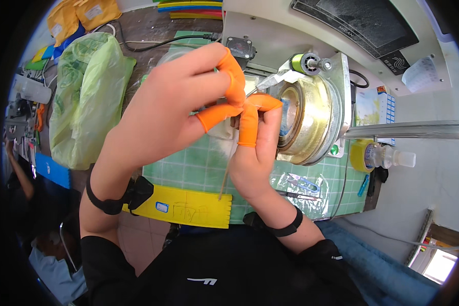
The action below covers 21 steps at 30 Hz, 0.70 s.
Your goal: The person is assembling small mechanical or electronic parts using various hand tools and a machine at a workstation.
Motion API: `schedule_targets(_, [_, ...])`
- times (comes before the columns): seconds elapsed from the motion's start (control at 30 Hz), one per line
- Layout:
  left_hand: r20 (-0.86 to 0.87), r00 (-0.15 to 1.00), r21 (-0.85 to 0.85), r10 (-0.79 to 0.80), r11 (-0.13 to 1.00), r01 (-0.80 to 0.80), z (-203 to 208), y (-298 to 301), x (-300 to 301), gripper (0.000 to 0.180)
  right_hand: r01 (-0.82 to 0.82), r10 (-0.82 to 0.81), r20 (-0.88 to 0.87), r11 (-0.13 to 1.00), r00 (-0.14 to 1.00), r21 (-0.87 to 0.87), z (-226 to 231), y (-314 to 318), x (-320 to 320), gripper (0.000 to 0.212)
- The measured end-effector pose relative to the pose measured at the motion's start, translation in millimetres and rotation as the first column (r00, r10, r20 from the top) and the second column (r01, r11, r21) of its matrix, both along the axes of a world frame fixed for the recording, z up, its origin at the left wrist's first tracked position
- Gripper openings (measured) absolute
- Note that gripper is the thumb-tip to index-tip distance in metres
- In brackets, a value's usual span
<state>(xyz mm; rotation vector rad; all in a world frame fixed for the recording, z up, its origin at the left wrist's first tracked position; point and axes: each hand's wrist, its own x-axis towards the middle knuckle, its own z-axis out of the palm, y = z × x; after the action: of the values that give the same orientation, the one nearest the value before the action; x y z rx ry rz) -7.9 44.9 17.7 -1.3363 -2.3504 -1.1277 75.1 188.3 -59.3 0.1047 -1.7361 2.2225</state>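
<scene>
My left hand [181,99] and my right hand [256,153] meet over the green gridded cutting mat [188,158]. Orange finger cots cover the thumb and forefinger of each. Their fingertips pinch together, and whatever sits between them is too small to make out. A thin pale strand [225,176] runs down beside my right hand to the yellow notched board [188,205] at the mat's near edge. Just right of my fingers stands a round yellowish drum [311,122] on a machine, with a spool of bright green thread [303,63] above it.
Blue-handled thread snips [303,182] and tweezers [298,195] lie near right. A metal bar [408,131] sticks out to the right, above a yellow container [361,155]. At left sits a green plastic bag [86,102]. Another person's arm [20,171] shows far left.
</scene>
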Motion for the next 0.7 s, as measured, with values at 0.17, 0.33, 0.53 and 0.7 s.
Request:
schedule_targets(0.17, [-0.197,0.978,-0.095,-0.072,0.994,0.054,8,-2,19,0.021,0.023,-0.021,-0.028,0.998,0.999,0.064,-3,3,22,0.012])
schedule_targets(0.33, [-0.004,0.996,0.111,-0.089,0.990,0.089,-13,-3,25,0.016,-0.115,0.156,0.187,0.970,0.970,-0.214,14,-3,41,0.019])
schedule_targets(0.53, [0.245,0.938,0.312,-0.247,0.936,0.165,-22,-1,10,0.013,-0.338,0.560,0.319,0.770,0.765,-0.540,33,32,62,0.052])
schedule_targets(0.7, [0.302,0.918,0.352,-0.258,0.925,0.144,-28,-5,11,0.015,-0.259,0.229,0.252,0.962,0.940,0.089,55,124,98,0.047])
